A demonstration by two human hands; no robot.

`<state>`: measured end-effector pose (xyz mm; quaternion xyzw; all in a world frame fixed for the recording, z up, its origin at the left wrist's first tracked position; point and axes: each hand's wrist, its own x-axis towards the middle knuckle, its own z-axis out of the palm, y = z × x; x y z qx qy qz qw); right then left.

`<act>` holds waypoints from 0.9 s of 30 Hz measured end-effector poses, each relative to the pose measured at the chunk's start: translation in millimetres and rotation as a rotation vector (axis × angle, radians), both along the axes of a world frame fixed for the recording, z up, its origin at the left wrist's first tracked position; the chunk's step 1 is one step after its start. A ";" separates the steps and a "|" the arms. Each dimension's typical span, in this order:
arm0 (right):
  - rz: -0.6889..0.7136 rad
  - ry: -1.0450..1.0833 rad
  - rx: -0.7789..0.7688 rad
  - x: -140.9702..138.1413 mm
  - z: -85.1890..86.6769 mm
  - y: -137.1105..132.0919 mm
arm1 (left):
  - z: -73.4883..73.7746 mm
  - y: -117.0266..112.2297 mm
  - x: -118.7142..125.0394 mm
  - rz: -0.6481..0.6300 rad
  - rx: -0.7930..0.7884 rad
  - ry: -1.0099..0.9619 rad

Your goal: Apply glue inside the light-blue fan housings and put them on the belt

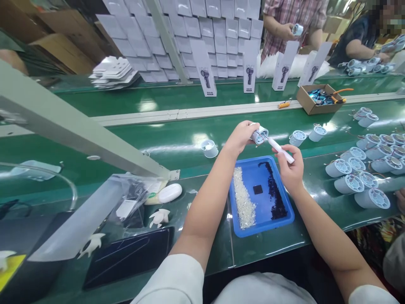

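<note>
My left hand (241,136) is closed round a small white cylindrical fan housing (260,135) with thin wires, held above the green belt. My right hand (289,169) grips a white pen-like tool (281,150) whose tip points into the housing's open end. Both hands hover over the far edge of a blue tray (286,219). The tray holds a strip of small clear parts (243,198), a strip of small dark parts (274,194) and a black square piece (257,189).
Several white fan housings (360,181) lie at the right, one (209,148) alone left of my hands. A cardboard box (318,99) with tools and upright product boxes (207,76) stand across the belt. Other people (292,25) work there. A metal beam (79,131), plastic bag and tablet lie left.
</note>
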<state>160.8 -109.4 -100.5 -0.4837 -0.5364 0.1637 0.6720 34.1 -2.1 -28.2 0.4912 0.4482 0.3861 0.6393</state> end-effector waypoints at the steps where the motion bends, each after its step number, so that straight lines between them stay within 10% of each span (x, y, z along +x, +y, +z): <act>1: 0.000 0.002 -0.017 0.3 -0.5 -0.1 | 0.4 -0.4 -0.4 -0.005 0.003 -0.007; 22: -0.011 -0.026 -0.152 1.4 3.0 -1.5 | 9.0 -6.5 1.0 -0.097 0.022 0.044; 27: -0.004 -0.156 -0.327 1.6 4.6 -1.8 | 7.8 -14.7 17.9 0.145 0.134 -0.080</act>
